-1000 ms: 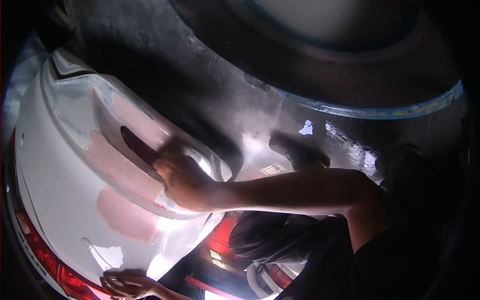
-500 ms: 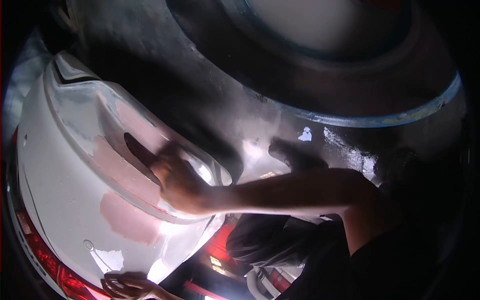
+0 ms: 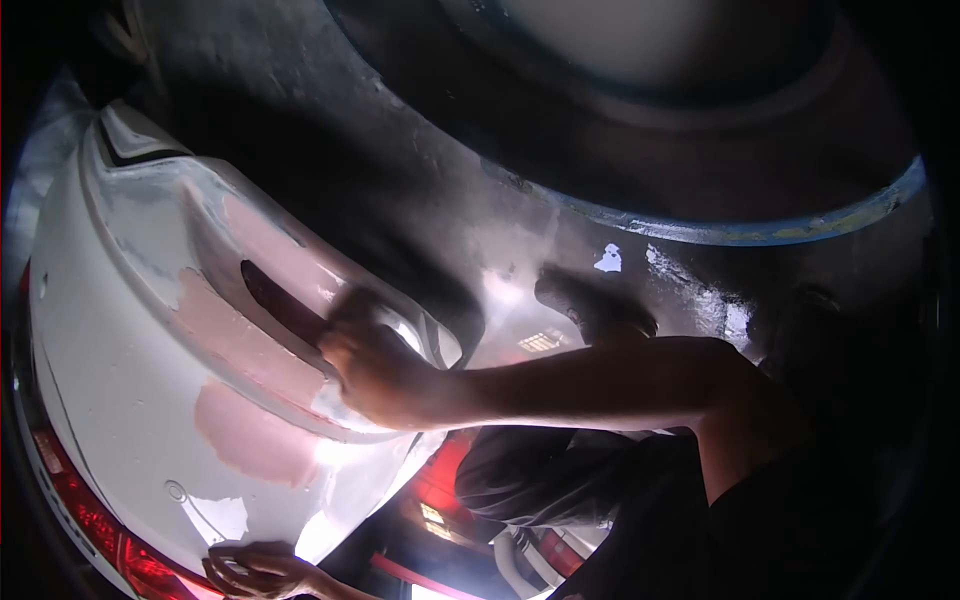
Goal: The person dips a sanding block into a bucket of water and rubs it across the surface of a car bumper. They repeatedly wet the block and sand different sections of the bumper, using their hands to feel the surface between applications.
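A white car body panel [image 3: 110, 370] fills the left side, with pink filler patches [image 3: 255, 435] and greyish sanded areas on it. My right hand [image 3: 375, 375] is closed around one end of a long, dark maroon strip that looks like sandpaper [image 3: 277, 298]. The strip lies along the pink hollow near the panel's upper edge, its rounded tip pointing up and left. Low in the view, my left hand [image 3: 262, 572] rests on the panel beside the red tail light [image 3: 75, 490], its fingers loosely spread and holding nothing visible.
A large dark round object with a blue rim [image 3: 740, 232] stands at the upper right. My bent leg in dark trousers [image 3: 530, 475] and a dark shoe [image 3: 590, 305] are beside the panel. The floor [image 3: 500, 285] has white stains. Red and white car parts [image 3: 550, 555] show below.
My right hand has slid slightly right and down along the panel with the sandpaper strip. My left hand stays in place. The view has shifted a little.
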{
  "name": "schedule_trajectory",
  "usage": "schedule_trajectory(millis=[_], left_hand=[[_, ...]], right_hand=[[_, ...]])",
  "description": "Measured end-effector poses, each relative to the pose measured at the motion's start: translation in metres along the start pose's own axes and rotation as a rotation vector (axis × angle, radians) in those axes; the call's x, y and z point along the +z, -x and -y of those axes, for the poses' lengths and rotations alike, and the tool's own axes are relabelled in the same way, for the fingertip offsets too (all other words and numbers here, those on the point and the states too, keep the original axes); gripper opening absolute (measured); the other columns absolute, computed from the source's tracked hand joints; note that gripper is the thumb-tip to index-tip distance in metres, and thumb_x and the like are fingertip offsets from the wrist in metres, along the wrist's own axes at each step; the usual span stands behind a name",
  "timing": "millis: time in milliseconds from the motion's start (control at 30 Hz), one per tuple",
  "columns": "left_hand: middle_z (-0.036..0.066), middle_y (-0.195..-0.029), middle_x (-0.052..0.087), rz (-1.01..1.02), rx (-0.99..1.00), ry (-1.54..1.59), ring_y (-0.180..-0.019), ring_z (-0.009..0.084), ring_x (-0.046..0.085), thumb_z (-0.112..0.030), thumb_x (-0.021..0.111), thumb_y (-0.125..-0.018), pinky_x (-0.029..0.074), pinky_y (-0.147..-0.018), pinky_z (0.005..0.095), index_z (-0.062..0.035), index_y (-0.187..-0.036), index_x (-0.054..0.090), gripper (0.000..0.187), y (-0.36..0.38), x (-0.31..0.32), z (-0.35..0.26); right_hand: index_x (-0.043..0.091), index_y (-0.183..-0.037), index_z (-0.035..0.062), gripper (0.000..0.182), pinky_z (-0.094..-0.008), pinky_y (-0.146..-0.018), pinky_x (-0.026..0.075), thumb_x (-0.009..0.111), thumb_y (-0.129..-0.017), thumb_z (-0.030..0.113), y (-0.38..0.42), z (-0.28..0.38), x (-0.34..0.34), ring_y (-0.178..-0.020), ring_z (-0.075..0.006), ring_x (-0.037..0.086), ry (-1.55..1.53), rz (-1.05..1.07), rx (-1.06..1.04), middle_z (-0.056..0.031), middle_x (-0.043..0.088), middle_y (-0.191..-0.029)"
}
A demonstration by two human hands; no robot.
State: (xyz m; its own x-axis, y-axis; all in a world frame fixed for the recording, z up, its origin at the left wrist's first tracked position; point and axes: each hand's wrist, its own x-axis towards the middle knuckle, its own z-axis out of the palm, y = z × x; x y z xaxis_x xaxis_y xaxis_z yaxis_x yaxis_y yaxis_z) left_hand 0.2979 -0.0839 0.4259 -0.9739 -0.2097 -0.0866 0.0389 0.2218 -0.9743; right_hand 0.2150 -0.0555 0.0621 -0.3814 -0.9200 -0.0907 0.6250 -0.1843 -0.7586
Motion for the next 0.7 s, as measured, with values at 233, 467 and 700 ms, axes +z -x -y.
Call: schedule_trajectory(millis=[233,467,700], left_hand=[[0.020,-0.125,0.067,0.007,0.039,-0.020,-0.116,0.0366,0.064,-0.025,0.043,-0.109,0.052,-0.095,0.0519,0.0002,-0.128,0.066,0.039,-0.007,-0.004,-0.004],[0.018,-0.130,0.065,0.032,0.005,-0.002,-0.119,0.0374,0.063,-0.026,0.042,-0.109,0.051,-0.098,0.0527,-0.0009,-0.130,0.064,0.039,-0.003,-0.005,-0.007],[0.017,-0.129,0.066,0.038,-0.078,0.056,-0.117,0.0377,0.065,-0.024,0.041,-0.110,0.052,-0.099,0.0526,-0.0008,-0.131,0.064,0.038,-0.002,-0.005,-0.010]], right_hand=[[0.062,-0.088,-0.0005,0.009,-0.0435,-0.093,0.050,0.058,-0.081,0.001,-0.036,0.018,-0.013,-0.103,-0.0341,0.060,-0.029,0.031,0.064,-0.0195,0.063,-0.101],[0.066,-0.094,-0.0024,0.015,-0.0420,-0.096,0.050,0.059,-0.081,0.003,-0.038,0.022,-0.021,-0.102,-0.0348,0.062,0.087,0.154,0.131,-0.0204,0.065,-0.099],[0.065,-0.094,-0.0017,0.015,-0.0423,-0.093,0.049,0.059,-0.081,0.002,-0.016,0.000,-0.006,-0.099,-0.0346,0.060,0.132,0.067,-0.021,-0.0199,0.063,-0.103]])
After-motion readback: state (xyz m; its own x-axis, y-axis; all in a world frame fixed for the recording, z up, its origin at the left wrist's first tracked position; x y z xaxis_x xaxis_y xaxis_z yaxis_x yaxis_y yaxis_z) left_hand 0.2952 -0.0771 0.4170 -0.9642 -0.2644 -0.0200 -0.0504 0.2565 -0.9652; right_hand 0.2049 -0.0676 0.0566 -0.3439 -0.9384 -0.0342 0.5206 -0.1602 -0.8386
